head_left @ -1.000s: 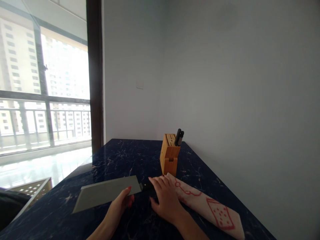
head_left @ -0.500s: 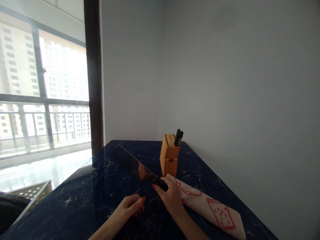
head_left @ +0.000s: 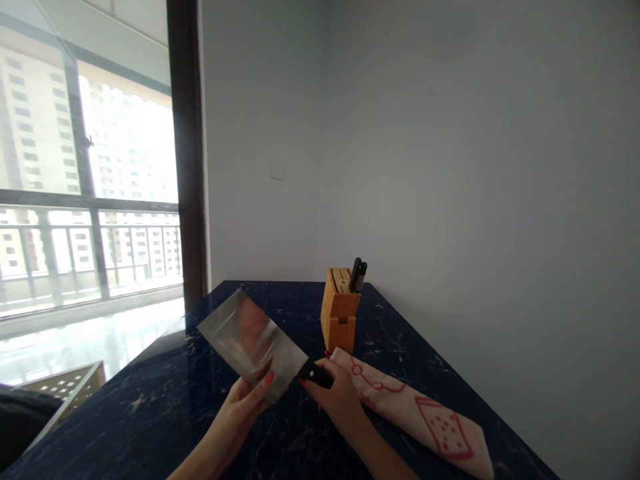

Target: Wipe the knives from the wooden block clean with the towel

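Observation:
A broad cleaver [head_left: 284, 350] is raised over the dark table, its shiny blade pointing to the upper left with its flat side towards me. My right hand [head_left: 341, 395] is closed around its black handle. At the blade's lower edge is my left hand [head_left: 244, 404], thumb lying on the near face and the other fingers partly hidden behind the metal. Beyond my right hand stands a wooden knife block [head_left: 339, 327], with black-handled tools [head_left: 357, 275] upright in its right side. A folded white cloth with red drawings [head_left: 400, 400] lies to the right of my right hand.
The dark blue marbled table [head_left: 150, 413] runs up to a grey wall [head_left: 475, 200]. Off its left side are a chair-like frame with holes [head_left: 70, 390] and a dark item [head_left: 23, 420]. A large window [head_left: 130, 167] fills the far left.
The cleaver has turned so that its blade face is bright and towards me. My left hand has come up to the blade and now grips its lower edge. My right hand keeps the handle.

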A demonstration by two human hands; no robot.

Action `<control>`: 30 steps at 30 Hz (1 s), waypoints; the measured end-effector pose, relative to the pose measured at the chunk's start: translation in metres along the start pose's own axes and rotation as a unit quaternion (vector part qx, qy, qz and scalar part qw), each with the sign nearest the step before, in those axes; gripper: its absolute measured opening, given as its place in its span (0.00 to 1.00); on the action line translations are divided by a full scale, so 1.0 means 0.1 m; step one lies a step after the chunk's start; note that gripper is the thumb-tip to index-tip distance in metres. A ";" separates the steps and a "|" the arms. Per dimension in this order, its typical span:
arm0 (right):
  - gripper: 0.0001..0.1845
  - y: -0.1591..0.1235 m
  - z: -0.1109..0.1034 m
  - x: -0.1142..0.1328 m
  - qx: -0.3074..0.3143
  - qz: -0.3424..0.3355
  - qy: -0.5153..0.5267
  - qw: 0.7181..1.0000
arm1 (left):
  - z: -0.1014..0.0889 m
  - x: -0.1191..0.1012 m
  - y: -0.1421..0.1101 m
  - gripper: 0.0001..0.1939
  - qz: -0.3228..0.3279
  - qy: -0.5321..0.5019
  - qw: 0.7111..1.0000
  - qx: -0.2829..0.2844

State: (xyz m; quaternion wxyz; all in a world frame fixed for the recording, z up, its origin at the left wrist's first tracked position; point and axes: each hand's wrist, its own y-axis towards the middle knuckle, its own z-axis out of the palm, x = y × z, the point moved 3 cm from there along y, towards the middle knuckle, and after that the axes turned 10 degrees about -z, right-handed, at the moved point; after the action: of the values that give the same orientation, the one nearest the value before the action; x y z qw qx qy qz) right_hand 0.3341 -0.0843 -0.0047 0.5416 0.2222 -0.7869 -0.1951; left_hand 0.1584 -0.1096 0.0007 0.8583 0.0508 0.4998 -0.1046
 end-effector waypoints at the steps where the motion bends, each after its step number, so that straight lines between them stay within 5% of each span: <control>1: 0.08 -0.01 0.00 0.00 0.001 0.000 0.001 1.000 | 0.00 0.00 0.00 0.23 0.000 -0.016 1.000 0.004; 14: 0.14 -0.01 0.02 -0.03 0.044 0.002 0.041 0.998 | 0.07 -0.09 -0.07 0.13 -0.044 -0.048 0.997 -0.032; 21: 0.10 0.06 -0.22 0.03 -0.051 -0.067 -0.195 0.977 | -0.17 -0.04 0.06 0.16 0.005 -0.035 0.996 -0.087; 25: 0.12 0.03 -0.23 -0.12 -0.005 -0.084 -0.363 0.928 | -0.26 -0.03 0.11 0.17 0.025 -0.034 0.993 -0.107; 30: 0.15 0.03 -0.26 -0.26 0.029 -0.075 -0.370 0.926 | -0.27 -0.03 0.10 0.18 0.028 -0.016 0.991 -0.126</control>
State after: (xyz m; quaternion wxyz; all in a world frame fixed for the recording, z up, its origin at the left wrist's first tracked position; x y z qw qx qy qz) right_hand 0.3664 -0.0686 -0.0140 0.1893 0.2078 -0.9177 -0.2807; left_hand 0.1363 -0.0942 -0.0100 0.8685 -0.0453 0.4933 -0.0172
